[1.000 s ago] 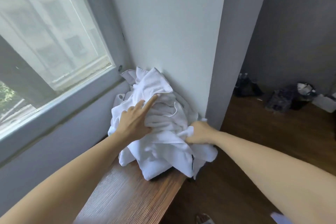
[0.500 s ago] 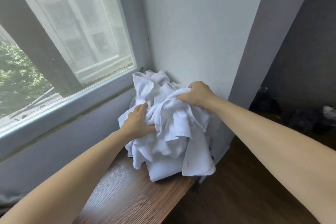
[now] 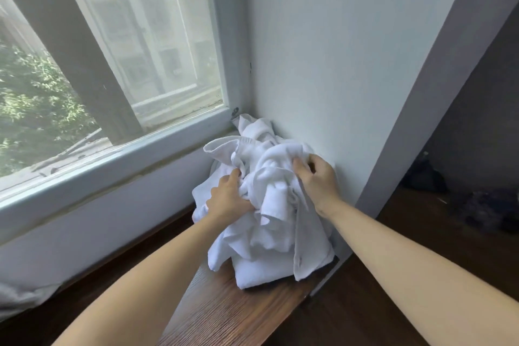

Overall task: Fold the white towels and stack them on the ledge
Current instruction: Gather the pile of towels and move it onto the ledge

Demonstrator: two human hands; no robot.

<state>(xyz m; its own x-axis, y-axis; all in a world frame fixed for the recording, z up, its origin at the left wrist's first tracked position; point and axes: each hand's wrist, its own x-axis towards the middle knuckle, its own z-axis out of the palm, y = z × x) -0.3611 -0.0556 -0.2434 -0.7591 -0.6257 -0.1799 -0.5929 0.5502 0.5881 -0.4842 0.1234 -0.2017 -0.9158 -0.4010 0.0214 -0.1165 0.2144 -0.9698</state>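
Note:
A crumpled heap of white towels (image 3: 269, 236) sits at the far end of the brown wooden ledge (image 3: 233, 314), pushed into the corner under the window. My left hand (image 3: 229, 196) grips a bunch of cloth on the heap's left side, fingers dug into the folds. My right hand (image 3: 316, 180) pinches a towel edge near the top right of the heap, close to the white wall. One towel edge hangs down over the ledge's end at the right.
A window with a white frame (image 3: 118, 160) runs along the left above the ledge. A white wall (image 3: 331, 64) stands right behind the heap. Dark wooden floor (image 3: 421, 233) lies to the right, with dark bags (image 3: 477, 205) at the far right.
My right hand has moved from the heap's lower right up to its top right. My left hand has closed from flat fingers into a grip on the cloth. The heap is lifted and bunched higher.

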